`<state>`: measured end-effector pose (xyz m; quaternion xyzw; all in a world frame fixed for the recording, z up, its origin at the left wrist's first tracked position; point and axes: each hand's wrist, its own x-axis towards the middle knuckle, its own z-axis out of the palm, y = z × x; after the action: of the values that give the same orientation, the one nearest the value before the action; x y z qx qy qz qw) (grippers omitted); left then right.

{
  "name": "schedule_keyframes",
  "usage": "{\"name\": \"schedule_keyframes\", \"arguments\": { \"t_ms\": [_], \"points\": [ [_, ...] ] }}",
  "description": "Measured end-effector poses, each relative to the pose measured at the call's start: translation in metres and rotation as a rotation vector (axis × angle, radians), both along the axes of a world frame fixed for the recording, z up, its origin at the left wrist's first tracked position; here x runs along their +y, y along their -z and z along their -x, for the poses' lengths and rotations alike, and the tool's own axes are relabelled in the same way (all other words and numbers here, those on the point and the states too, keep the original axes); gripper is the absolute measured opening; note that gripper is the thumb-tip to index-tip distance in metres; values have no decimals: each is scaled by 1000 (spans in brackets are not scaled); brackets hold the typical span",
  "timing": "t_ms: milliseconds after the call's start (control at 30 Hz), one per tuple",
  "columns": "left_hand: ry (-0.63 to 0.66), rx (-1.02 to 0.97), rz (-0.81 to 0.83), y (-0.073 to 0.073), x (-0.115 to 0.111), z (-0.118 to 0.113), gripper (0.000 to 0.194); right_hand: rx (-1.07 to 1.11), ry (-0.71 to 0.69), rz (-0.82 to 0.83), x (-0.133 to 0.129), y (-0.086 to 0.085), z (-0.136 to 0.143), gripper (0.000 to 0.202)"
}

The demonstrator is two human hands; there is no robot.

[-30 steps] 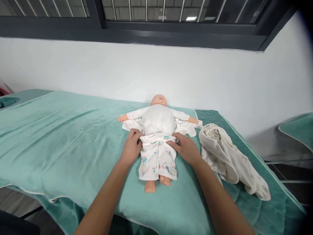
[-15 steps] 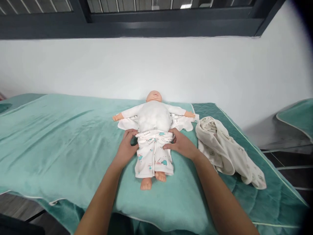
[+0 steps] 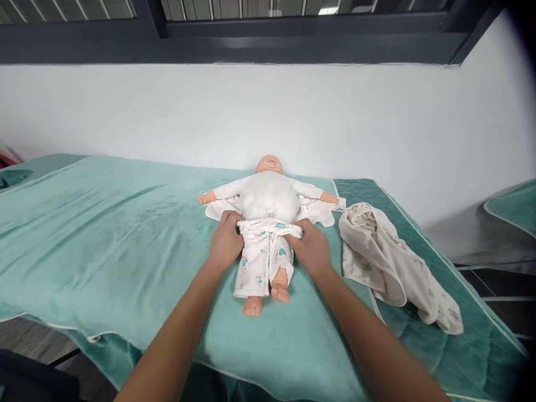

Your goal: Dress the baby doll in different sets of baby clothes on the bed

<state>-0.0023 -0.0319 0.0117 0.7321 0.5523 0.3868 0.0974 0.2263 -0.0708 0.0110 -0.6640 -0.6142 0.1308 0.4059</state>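
A baby doll [image 3: 270, 195] lies on its back with its head toward the wall and its arms spread. White printed pants [image 3: 255, 268] cover its legs, and both bare feet stick out of the leg openings. My left hand [image 3: 226, 239] grips the waistband at one side of the doll's hips. At the other side my right hand [image 3: 310, 245] pinches the same waistband, which is stretched between the two hands. An opened white shirt [image 3: 314, 210] lies spread beneath the doll's arms and back.
A crumpled cream printed cloth [image 3: 389, 262] lies right of the doll on a darker green quilted pad [image 3: 444, 312]. Light green bedding [image 3: 125, 251] covers the bed. Behind it stand a white wall [image 3: 209, 111] and a dark window frame [image 3: 293, 44].
Both hands have closed on the waistband and drawn it taut. The pant leg on the right has ridden up, baring more of that foot and ankle. The view has shifted slightly.
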Motion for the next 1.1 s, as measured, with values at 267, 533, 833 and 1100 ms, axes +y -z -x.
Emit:
{"name": "schedule_keyframes", "arguments": {
  "t_ms": [267, 533, 833, 1100],
  "points": [
    [-20, -38, -72, 0, 15, -8, 37, -10, -40, 22, 6, 2, -1, 33],
    [74, -42, 18, 6, -42, 6, 24, -37, -67, 87, 5, 1, -4, 45],
    [166, -73, 36, 9, -55, 12, 36, -91, -15, 52, -2, -2, -2, 40],
    [189, -118, 85, 9, -54, 13, 28, 171, -83, 59, -48, -4, 4, 42]
  ]
}}
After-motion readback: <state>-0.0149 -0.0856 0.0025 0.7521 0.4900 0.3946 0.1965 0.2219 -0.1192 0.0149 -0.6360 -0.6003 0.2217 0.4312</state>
